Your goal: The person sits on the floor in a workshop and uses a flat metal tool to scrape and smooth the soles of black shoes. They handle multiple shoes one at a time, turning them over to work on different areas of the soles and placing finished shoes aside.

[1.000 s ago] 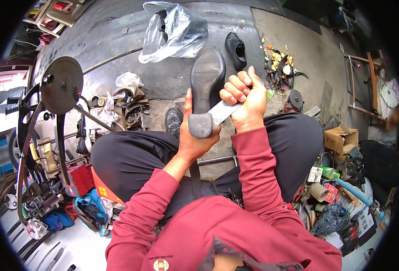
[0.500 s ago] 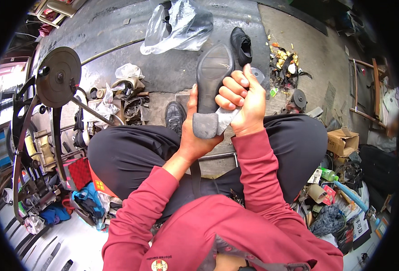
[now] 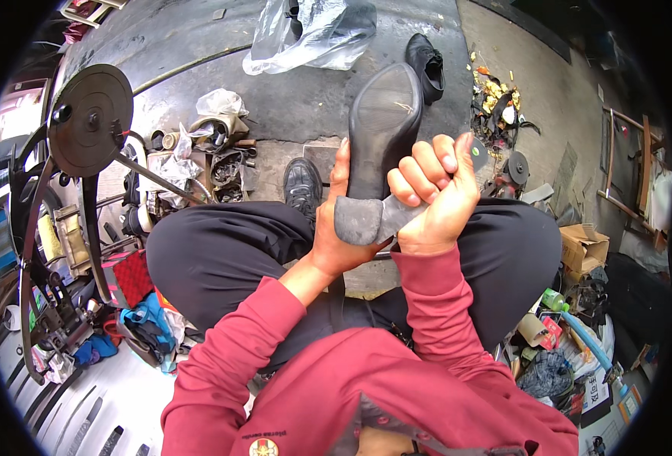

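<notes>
A black heeled shoe (image 3: 385, 114) is held sole up, its toe pointing away from me and its heel block (image 3: 356, 221) nearest me. My left hand (image 3: 333, 232) wraps the shoe's heel end from the left and below, fingers partly hidden. In a fist, my right hand (image 3: 436, 194) grips a flat grey strip (image 3: 399, 218). One end of the strip lies against the right side of the heel block. Beyond the right thumb shows a rounded grey piece (image 3: 478, 150) with a green spot; whether it belongs to the strip I cannot tell.
Another black shoe (image 3: 425, 67) lies on the floor ahead, beside a clear plastic bag (image 3: 309, 38). A black machine with a wheel (image 3: 90, 120) stands at left. Scraps (image 3: 498, 99) litter the floor at far right. A cardboard box (image 3: 583, 248) sits amid clutter at right.
My right hand and the strip have shifted right and slightly down. The held shoe has tilted and moved a little right. My view has also shifted slightly.
</notes>
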`<state>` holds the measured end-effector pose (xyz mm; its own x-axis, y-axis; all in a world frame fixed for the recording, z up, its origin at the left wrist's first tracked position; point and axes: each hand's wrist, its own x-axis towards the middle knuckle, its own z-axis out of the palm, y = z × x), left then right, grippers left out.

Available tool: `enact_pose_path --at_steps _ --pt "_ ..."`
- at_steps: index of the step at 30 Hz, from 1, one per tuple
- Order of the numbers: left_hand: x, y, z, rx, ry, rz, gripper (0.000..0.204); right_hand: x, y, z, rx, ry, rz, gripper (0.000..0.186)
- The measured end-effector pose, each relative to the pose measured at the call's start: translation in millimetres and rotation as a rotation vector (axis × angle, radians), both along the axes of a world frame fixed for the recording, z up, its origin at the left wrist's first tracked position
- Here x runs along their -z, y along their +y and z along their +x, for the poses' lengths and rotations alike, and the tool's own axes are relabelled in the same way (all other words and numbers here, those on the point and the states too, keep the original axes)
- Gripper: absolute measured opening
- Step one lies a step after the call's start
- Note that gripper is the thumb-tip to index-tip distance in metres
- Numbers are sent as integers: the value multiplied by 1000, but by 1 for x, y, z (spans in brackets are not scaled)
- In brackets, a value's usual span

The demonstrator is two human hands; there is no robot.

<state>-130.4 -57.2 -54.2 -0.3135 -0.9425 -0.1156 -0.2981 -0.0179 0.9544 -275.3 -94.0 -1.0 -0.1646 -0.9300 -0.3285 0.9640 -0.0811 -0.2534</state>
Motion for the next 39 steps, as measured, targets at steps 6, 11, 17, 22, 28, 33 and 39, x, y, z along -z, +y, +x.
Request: enact_pose_path --at_steps 6,11,17,22,28,33,39 --pt "1 -3 -10 -61 -24 -122 130 -3 2 17 116 182 57 51" --pt "-2 -5 -14 -79 49 63 131 4 -5 9 88 96 41 50" --pt "-3 -5 -10 -52 -26 48 127 9 -10 -10 -153 -40 46 46" --pt "1 -9 -11 -90 -16 -169 127 1 -2 -17 -149 29 31 46" --pt "2 -8 -10 -83 34 -87 132 0 5 1 92 100 47 48" --pt "3 -4 -10 -87 30 -50 132 -3 10 9 128 163 97 49" --pt "7 -5 -9 -100 45 -29 127 -7 1 25 157 269 113 51"
